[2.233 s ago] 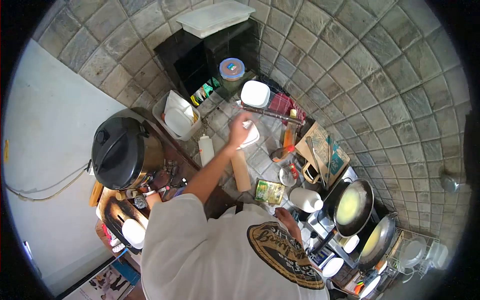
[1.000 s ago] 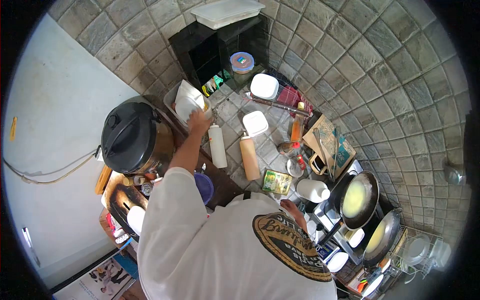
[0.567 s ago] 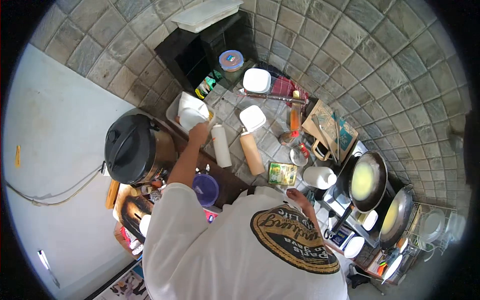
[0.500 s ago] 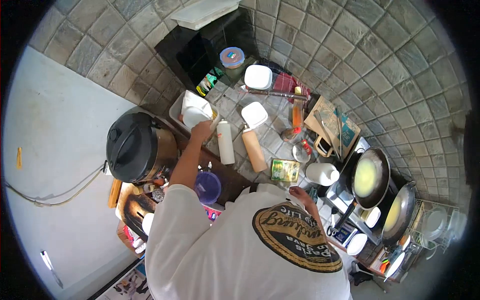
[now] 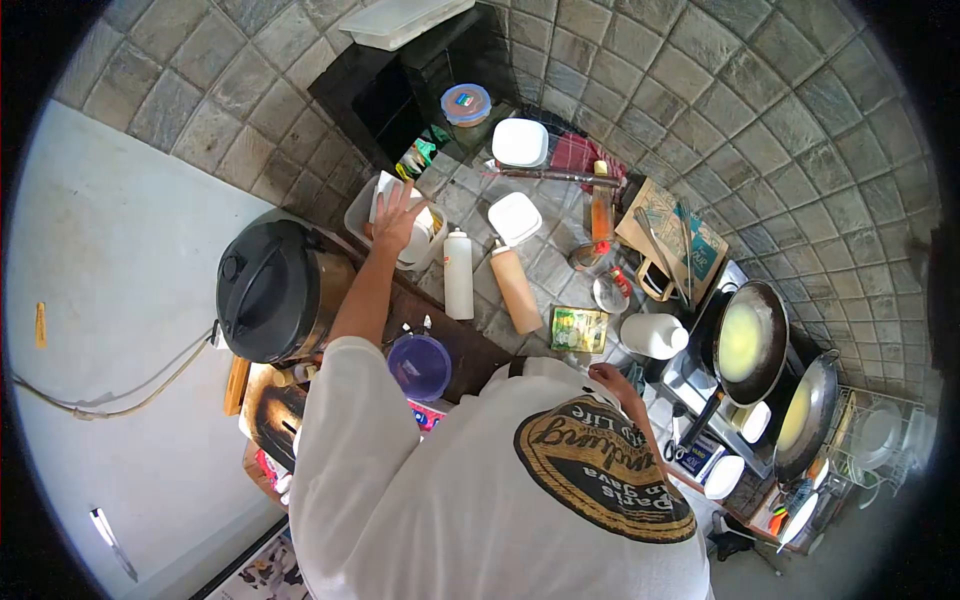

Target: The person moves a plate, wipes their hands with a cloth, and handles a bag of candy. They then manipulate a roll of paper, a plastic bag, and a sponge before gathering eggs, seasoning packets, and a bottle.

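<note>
My left hand (image 5: 396, 217) reaches over a rectangular plastic tub (image 5: 357, 213) at the upper left. Its fingers are spread above the tub, with nothing visibly gripped. A white round bowl (image 5: 428, 240) sits in the tub, partly under the hand. Just right of it stand a white squeeze bottle (image 5: 458, 275) and an orange-tan squeeze bottle (image 5: 515, 290). My right hand (image 5: 608, 377) is low beside my shirt, near a green-yellow packet (image 5: 578, 329) and a white bottle (image 5: 654, 336). Its fingers are too small and partly hidden to read.
Two pans with pale yellow contents, one pan (image 5: 750, 345) and a second pan (image 5: 802, 420), are on the stove at right. A black-lidded cooker (image 5: 265, 290) stands left, above a purple basin (image 5: 420, 367). Tongs (image 5: 655, 245) lie on a cardboard box (image 5: 708, 250).
My left hand has gone from closed on the white bowl's edge to fingers spread above the tub. The bowl now sits lower in the tub. The view has shifted slightly.
</note>
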A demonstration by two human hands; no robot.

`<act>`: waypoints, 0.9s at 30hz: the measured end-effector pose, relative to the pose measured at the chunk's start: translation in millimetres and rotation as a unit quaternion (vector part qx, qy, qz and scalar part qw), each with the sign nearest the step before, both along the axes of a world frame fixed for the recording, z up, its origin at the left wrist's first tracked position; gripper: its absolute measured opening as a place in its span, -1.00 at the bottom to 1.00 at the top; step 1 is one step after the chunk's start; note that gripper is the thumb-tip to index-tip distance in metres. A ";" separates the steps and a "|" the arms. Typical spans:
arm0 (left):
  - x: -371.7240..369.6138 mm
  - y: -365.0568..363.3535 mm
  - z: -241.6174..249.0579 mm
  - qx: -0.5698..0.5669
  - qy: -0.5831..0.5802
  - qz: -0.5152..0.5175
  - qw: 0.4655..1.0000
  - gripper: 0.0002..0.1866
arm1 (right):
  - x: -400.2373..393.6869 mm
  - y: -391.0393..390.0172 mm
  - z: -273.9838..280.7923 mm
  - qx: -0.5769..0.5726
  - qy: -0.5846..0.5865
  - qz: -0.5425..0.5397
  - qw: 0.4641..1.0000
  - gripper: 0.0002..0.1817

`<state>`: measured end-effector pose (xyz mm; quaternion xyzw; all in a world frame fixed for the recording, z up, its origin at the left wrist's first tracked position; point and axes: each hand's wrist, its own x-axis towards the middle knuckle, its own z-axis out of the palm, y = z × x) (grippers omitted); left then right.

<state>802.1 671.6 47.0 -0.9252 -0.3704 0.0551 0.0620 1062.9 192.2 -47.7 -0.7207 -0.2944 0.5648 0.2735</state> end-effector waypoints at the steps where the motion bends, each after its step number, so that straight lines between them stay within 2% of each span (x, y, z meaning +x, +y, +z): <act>1: -0.5 -0.4 0.8 -0.007 -0.025 0.028 0.999 -0.55 | -1.2 -2.2 -2.0 -0.003 0.002 -0.022 1.000 -0.52; 4: -2.0 6.2 -4.1 0.039 -0.004 -0.040 0.998 -0.66 | -6.6 -3.8 13.8 -0.015 0.033 -0.081 0.996 -0.53; 7: -3.9 14.1 -29.7 0.021 0.064 -0.024 0.997 -0.75 | -4.4 -4.2 16.1 -0.005 -0.015 -0.021 1.000 -0.54; 10: -2.8 5.2 -18.8 0.073 0.079 -0.075 0.991 -0.76 | -7.8 -0.7 26.7 -0.020 -0.016 -0.026 0.999 -0.52; 13: -4.7 9.2 -21.9 0.068 0.080 -0.094 0.990 -0.77 | -4.9 -1.5 17.8 -0.012 -0.022 -0.035 0.999 -0.52; 17: -5.5 11.0 -0.7 0.086 0.069 -0.081 0.991 -0.78 | -6.3 -1.6 18.5 0.002 -0.005 -0.047 0.999 -0.53; 19: -6.4 14.9 16.8 0.065 -0.003 -0.036 0.997 -0.79 | -7.7 2.7 26.0 -0.007 0.001 -0.044 0.999 -0.53; 21: -7.4 18.1 32.5 0.108 -0.015 -0.048 0.993 -0.79 | -9.4 5.7 29.0 -0.015 0.005 -0.041 0.999 -0.54; 23: -2.2 18.3 58.5 0.112 -0.026 0.027 0.993 -0.78 | -9.9 7.2 31.7 -0.027 0.003 -0.051 0.998 -0.56; 24: 4.2 13.6 80.3 0.063 -0.086 0.047 0.993 -0.79 | -8.4 5.9 26.6 -0.027 0.001 -0.054 0.998 -0.56; 25: 11.7 7.5 97.6 0.062 -0.088 0.044 0.993 -0.79 | -6.6 4.0 17.7 -0.013 -0.009 -0.037 0.999 -0.54; 27: 23.3 -2.7 116.5 0.001 -0.214 0.056 0.975 -0.76 | -6.2 3.8 14.9 0.001 -0.031 -0.025 0.999 -0.51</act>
